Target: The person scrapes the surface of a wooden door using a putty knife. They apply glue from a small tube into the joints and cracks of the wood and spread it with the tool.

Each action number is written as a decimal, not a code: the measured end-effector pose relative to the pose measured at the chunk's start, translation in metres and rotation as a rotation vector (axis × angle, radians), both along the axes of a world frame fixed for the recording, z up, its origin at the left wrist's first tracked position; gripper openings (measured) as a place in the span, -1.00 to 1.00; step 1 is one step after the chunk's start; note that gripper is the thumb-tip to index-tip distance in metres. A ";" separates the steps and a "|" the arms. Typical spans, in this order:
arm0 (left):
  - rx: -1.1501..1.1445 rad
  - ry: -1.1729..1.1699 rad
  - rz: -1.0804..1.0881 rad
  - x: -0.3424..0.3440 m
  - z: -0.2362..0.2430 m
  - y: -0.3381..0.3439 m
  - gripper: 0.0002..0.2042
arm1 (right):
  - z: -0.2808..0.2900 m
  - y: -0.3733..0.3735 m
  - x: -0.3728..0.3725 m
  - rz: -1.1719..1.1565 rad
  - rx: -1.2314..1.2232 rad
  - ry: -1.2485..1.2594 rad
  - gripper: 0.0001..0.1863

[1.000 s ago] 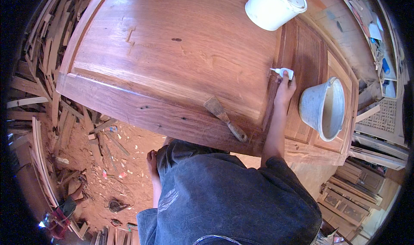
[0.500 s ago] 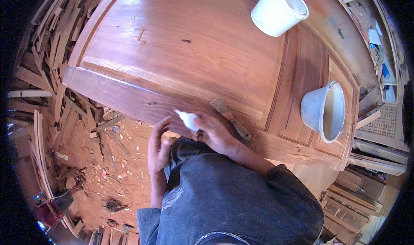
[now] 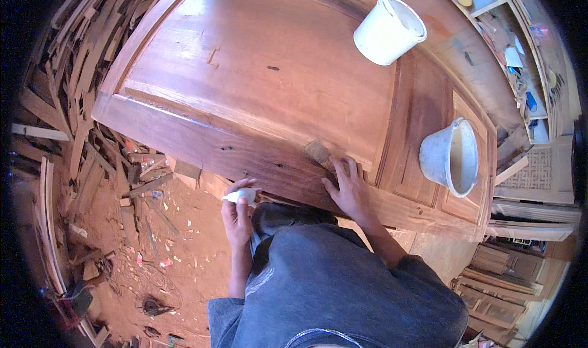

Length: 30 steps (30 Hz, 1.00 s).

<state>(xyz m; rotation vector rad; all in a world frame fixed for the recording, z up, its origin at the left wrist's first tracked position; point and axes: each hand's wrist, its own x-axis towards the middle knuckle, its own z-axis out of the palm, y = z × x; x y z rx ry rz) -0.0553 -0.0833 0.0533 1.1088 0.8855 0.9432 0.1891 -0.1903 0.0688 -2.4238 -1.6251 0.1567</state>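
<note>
My left hand [image 3: 237, 216] is closed around a small white squeeze bottle [image 3: 245, 196] with a pointed nozzle, just off the near edge of the wooden door [image 3: 294, 103]. Across the door's near rail lies a scraper [image 3: 318, 154], its worn flat blade showing. Over its handle is my right hand [image 3: 349, 190], with fingers spread and thumb apart. The hand hides most of the handle, and whether the fingers touch it is hard to see. Small dark holes mark the rail to the left of the scraper.
A white bucket [image 3: 389, 33] stands toward the door's far side, and a grey bucket [image 3: 436, 155] sits on its right part. Scrap wood [image 3: 86, 60] is piled at the left, above a reddish floor [image 3: 190, 250] strewn with chips. Cluttered shelves [image 3: 511, 60] run along the right.
The squeeze bottle has passed from my right hand to my left. My right hand has moved right and forward over the scraper's handle. The whole view has shifted slightly.
</note>
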 end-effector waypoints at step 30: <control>0.184 0.106 0.027 0.007 -0.011 0.036 -0.59 | -0.036 0.113 0.071 -0.824 1.136 1.793 -0.90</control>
